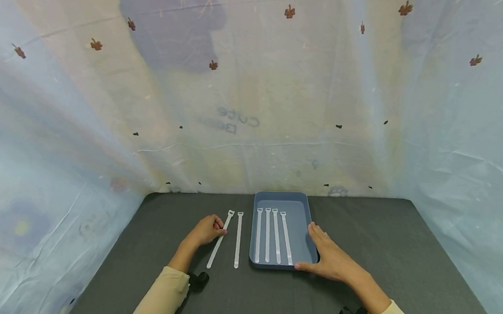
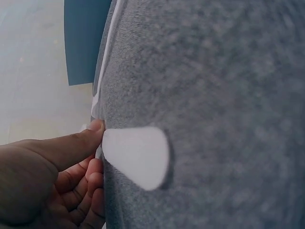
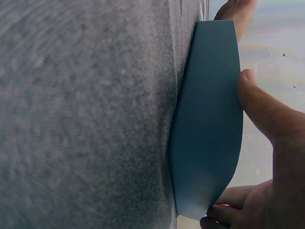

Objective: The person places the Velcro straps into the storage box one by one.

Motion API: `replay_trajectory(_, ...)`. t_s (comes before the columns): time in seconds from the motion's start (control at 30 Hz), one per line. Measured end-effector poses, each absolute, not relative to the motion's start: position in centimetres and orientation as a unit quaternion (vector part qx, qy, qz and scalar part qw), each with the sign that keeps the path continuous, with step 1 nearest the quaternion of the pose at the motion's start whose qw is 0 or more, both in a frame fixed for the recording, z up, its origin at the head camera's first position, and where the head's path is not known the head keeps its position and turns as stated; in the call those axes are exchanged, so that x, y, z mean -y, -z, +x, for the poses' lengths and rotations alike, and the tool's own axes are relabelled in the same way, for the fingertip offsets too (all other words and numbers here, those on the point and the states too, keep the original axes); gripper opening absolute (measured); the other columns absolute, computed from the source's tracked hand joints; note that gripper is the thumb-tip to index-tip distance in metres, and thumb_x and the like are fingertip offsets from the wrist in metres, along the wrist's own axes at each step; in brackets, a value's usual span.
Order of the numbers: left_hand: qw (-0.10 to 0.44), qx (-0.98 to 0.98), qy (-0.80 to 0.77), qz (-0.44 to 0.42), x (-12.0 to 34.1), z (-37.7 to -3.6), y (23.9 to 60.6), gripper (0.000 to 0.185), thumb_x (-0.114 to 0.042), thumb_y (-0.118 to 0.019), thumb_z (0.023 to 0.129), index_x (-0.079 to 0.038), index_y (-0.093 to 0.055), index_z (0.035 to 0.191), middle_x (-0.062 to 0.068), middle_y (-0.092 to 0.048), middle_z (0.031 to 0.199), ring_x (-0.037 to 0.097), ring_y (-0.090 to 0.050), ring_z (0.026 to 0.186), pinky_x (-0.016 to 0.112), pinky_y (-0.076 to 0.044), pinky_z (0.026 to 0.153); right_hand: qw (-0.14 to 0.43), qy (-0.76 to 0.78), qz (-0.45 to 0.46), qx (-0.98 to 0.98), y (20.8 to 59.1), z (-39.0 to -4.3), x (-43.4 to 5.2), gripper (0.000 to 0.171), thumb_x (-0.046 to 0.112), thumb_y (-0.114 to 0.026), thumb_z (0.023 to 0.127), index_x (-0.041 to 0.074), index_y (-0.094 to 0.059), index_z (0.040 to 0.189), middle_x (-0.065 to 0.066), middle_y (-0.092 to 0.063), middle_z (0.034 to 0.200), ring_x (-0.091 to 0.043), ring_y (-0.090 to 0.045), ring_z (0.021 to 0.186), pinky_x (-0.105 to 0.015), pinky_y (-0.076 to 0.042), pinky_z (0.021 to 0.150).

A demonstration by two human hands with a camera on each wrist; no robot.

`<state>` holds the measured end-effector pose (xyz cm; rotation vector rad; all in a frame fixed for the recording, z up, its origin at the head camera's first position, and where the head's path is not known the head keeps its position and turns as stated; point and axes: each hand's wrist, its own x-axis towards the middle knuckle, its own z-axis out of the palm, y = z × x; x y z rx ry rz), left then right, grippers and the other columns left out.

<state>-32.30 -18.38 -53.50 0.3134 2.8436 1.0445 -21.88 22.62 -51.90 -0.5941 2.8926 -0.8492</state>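
Note:
My left hand (image 1: pixel 206 230) pinches a white cable strap (image 1: pixel 216 249) between thumb and fingers, left of the tray. In the left wrist view the strap's rounded end (image 2: pixel 138 155) sticks out past the thumb, over the cloth. A second white strap (image 1: pixel 238 240), with a slotted head, lies on the table between that hand and the blue-grey tray (image 1: pixel 302 244). Several more straps (image 1: pixel 276 236) lie side by side in the tray. My right hand (image 1: pixel 332 259) rests on the tray's near right corner, thumb on the front rim and fingers along the right side.
Dark grey cloth (image 1: pixel 292 310) covers the table. Behind and on both sides hangs a pale patterned sheet (image 1: pixel 256 102). Black bands (image 1: pixel 197 282) sit at both wrists, below the cream sleeves (image 1: pixel 160 293).

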Motion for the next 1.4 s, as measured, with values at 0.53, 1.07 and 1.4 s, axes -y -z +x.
replay_trajectory(0.53,0.030,-0.937,-0.332,0.109,18.4,-31.8,54.0,0.018,-0.018,-0.078,0.101,-0.007,-0.065,0.094,0.003,-0.060,0.082,0.015,-0.053,0.070,0.032,-0.046,0.063,0.032,0.277,-0.195,-0.940,51.9,-22.0,-22.6,0.129,0.071,-0.080,0.085,-0.008,-0.020,0.168,-0.029,-0.017,0.175,-0.050,-0.019,0.160,-0.068,-0.023,0.127)
replay_trajectory(1.07,0.026,-0.913,-0.388,0.120,18.2,-31.0,52.6,0.014,-0.020,-0.077,0.102,-0.009,-0.068,0.101,0.001,-0.066,0.087,0.014,-0.059,0.070,0.031,-0.049,0.061,0.031,0.279,-0.195,-0.940,51.8,-21.8,-22.6,0.128,0.069,-0.081,0.086,-0.008,-0.021,0.167,-0.029,-0.017,0.175,-0.051,-0.019,0.161,-0.068,-0.023,0.127)
replay_trajectory(1.4,0.018,-0.900,-0.414,0.137,17.5,-30.4,50.7,0.015,-0.021,-0.080,0.100,-0.011,-0.073,0.108,-0.002,-0.072,0.092,0.013,-0.064,0.072,0.033,-0.055,0.061,0.034,0.279,-0.192,-0.940,51.8,-21.9,-22.6,0.129,0.071,-0.081,0.085,-0.008,-0.020,0.168,-0.028,-0.016,0.175,-0.051,-0.019,0.161,-0.068,-0.023,0.127)
